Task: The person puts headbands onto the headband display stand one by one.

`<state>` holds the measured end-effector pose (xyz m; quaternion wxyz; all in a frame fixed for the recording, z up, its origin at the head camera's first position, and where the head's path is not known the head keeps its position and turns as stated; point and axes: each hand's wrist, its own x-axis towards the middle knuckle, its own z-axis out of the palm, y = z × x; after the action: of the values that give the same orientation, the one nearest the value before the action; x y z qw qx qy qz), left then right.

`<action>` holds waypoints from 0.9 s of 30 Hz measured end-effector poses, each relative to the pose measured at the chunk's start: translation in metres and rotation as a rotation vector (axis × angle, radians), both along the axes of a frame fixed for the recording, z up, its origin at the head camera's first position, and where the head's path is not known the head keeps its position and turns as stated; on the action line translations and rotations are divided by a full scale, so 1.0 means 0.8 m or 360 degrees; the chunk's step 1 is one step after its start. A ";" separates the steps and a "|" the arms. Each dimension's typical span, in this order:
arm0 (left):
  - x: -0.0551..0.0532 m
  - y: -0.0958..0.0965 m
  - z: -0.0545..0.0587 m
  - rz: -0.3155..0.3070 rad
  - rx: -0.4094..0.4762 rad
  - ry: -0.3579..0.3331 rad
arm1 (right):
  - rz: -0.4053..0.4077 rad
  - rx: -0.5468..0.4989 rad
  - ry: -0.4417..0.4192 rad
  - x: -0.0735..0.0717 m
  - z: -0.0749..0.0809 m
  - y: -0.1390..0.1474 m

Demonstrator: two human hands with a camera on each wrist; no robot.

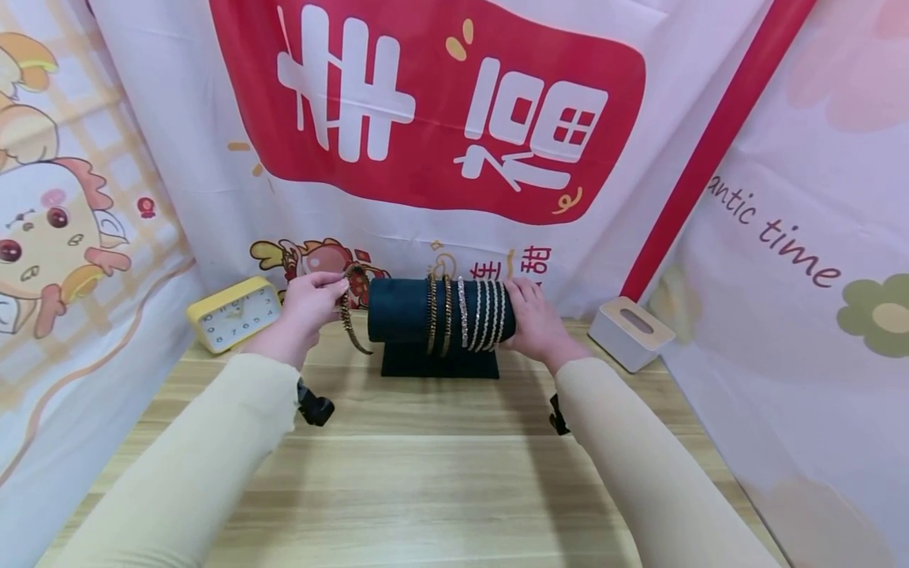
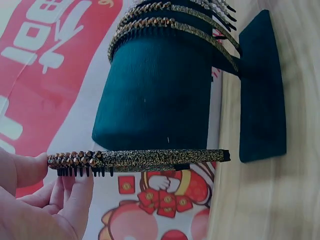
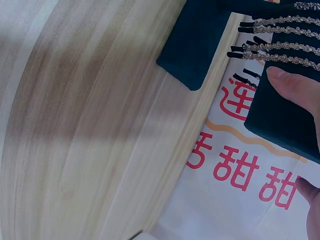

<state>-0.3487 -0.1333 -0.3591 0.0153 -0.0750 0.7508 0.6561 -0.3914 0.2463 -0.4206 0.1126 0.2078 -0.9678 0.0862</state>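
Observation:
My left hand [image 1: 310, 306] pinches a brown beaded headband [image 2: 140, 160] by one part, just beyond the left end of the dark green display stand [image 1: 401, 312]. Comb-like teeth show along the band's inner side in the left wrist view, and its free tip points toward the table. My right hand [image 1: 534, 319] grips the roll's right end, with the thumb [image 3: 292, 87] lying on its surface. Across the roll sit two brown headbands [image 1: 439, 315], a sparkling silver one [image 1: 463, 312] and several thin pale beaded ones [image 1: 490, 315].
A yellow alarm clock [image 1: 236, 314] stands left of the stand, behind the left forearm. At the right is a white tissue box [image 1: 630, 333] with a wooden top. The wooden table [image 1: 426, 473] meets a printed cloth backdrop [image 1: 426, 197] behind the stand.

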 end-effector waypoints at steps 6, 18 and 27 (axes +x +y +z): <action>-0.008 0.027 0.002 0.0012 0.0028 0.0021 | -0.0009 0.0008 0.0011 0.000 0.000 0.000; -0.011 0.056 -0.009 0.0029 -0.0507 0.0202 | -0.0055 0.0054 -0.0018 0.003 0.003 -0.002; -0.011 0.067 -0.009 -0.0046 -0.0779 0.0271 | -0.0033 0.0028 -0.0010 0.001 0.000 0.000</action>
<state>-0.3579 -0.0797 -0.3660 -0.0571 -0.0102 0.8868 0.4584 -0.3904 0.2460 -0.4205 0.1088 0.1986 -0.9710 0.0770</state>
